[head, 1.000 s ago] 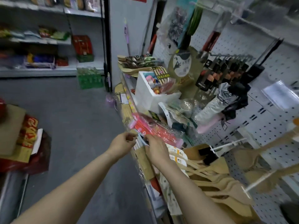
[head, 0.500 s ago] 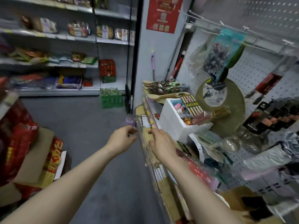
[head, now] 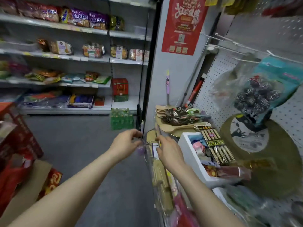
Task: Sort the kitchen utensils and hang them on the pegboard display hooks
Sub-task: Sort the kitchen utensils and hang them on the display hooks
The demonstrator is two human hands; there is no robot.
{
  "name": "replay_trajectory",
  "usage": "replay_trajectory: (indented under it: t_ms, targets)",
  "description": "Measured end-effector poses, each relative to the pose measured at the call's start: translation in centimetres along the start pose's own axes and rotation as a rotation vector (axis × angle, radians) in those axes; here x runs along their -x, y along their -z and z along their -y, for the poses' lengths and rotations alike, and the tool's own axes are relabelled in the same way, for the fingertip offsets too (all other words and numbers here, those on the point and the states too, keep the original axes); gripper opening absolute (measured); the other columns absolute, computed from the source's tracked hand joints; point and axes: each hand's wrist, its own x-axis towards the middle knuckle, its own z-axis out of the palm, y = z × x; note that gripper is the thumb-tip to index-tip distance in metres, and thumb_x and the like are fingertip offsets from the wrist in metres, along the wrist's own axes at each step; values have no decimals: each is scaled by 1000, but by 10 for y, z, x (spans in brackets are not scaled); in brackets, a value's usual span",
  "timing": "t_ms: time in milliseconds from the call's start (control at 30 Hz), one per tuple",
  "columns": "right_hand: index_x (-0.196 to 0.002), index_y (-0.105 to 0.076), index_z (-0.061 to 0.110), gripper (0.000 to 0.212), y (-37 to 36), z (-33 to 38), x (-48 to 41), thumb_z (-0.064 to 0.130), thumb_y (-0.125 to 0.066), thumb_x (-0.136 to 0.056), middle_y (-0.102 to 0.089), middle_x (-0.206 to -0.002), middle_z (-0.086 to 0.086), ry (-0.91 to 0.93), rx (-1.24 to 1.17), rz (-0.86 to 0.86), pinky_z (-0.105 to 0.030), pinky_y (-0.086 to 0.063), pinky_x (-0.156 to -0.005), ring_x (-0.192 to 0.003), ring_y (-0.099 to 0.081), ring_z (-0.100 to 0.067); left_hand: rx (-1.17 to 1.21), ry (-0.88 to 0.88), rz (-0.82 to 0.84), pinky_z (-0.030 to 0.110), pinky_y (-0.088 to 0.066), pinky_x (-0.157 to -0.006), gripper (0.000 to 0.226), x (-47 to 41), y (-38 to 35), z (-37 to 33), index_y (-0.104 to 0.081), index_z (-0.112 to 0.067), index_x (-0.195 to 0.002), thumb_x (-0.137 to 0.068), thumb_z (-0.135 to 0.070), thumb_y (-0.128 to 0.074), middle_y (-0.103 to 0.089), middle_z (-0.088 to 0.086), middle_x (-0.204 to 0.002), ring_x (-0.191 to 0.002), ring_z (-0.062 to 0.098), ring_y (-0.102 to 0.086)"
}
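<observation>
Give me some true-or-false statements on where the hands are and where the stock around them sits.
1. A bag of steel scourers hangs from a pegboard hook. True.
2. The chopstick pack lies on the floor. False: it rests on the white box on the shelf.
3. The left hand pinches a small purple utensil at the shelf's front edge. True.
4. The right hand reaches into the white box. False: it is beside the left hand, at the shelf edge.
5. The poster is blue. False: it is red.
6. A pack of green bottles stands on the floor. True.
</observation>
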Motion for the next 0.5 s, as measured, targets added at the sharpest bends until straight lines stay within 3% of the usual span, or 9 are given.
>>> replay_trajectory:
  t_ms: [233,367,500]
  targets:
    - [-118,-58,19,32,-25,-2,-76,11,-56,-87,-59,-125,-7,-7,10,51,-37,-41,-93,-118,-51,-29,-3,-19,30,33,-50,-91,32,-78,0,26,-64,-23,-117,-85,-21,-66,-67,-5,-116,-108,15,-60]
    - [-117,-59,20,33,-44,0,-121,11,-55,-86,-58,-122,-12,-72,7,16,-38,-43,-86,-111,-54,-34,-5,-81,81,33,-51,-88,32,-130,6,48,-64,-23,-117,-85,-21,-66,-67,-4,-113,-103,14,-61]
    - [-119,-59,20,32,-60,15,-172,11,-55,-88,-59,-124,-10,-143,22,-19,-34,-41,-91,-113,-53,-31,-34,-149,140,35,-50,-91,32,-186,27,74,-63,-24,-119,-87,-24,-66,-66,-6,-117,-106,14,-60]
